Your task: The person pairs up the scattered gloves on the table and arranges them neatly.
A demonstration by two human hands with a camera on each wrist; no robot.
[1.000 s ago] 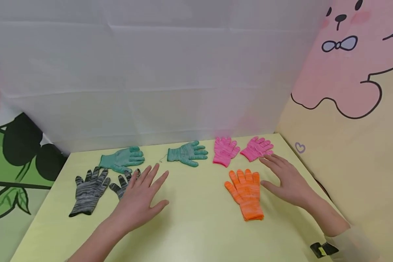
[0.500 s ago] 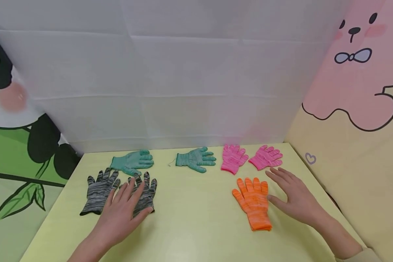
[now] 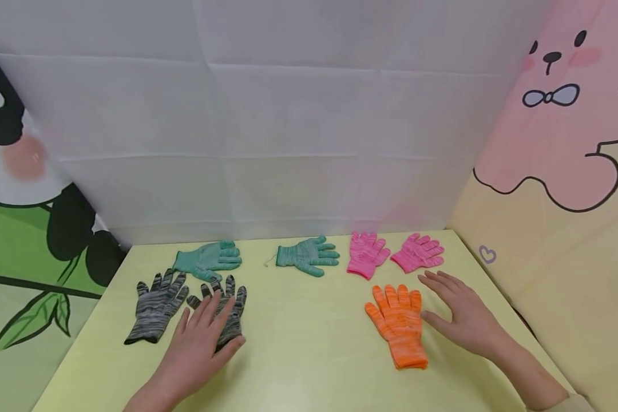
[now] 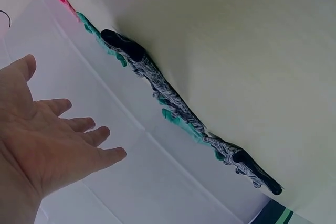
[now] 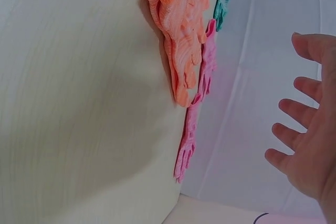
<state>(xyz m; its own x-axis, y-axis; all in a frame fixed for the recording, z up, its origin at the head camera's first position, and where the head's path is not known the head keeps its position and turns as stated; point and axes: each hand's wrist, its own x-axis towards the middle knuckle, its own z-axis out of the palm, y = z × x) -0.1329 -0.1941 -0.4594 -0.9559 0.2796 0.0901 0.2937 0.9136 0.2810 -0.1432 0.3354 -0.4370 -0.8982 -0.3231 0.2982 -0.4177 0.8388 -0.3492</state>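
Note:
The left hand (image 3: pixel 198 347), fingers straight and spread, hovers over the right-hand grey-black glove (image 3: pixel 233 320) and hides part of it. Another grey-black glove (image 3: pixel 156 309) lies to its left. In the left wrist view the left hand (image 4: pixel 58 135) is held above the table, touching nothing. To the right, the right hand (image 3: pixel 466 316) hangs with extended fingers beside an orange glove (image 3: pixel 403 326); the right wrist view has this hand (image 5: pixel 312 119) apart from the orange glove (image 5: pixel 178 24), which looks layered at the cuff.
Along the back of the yellow table (image 3: pixel 298 366) lie two green gloves (image 3: pixel 211 258) (image 3: pixel 309 256) and two pink gloves (image 3: pixel 367 256) (image 3: pixel 418 253). A pale cloth wall (image 3: pixel 288 114) stands behind them. Printed cartoon panels flank the table on the left and right.
Against a second ago, the left hand has moved left and down over the right-hand grey-black glove, showing more of it. The head view has shifted. The right hand stays beside the orange glove.

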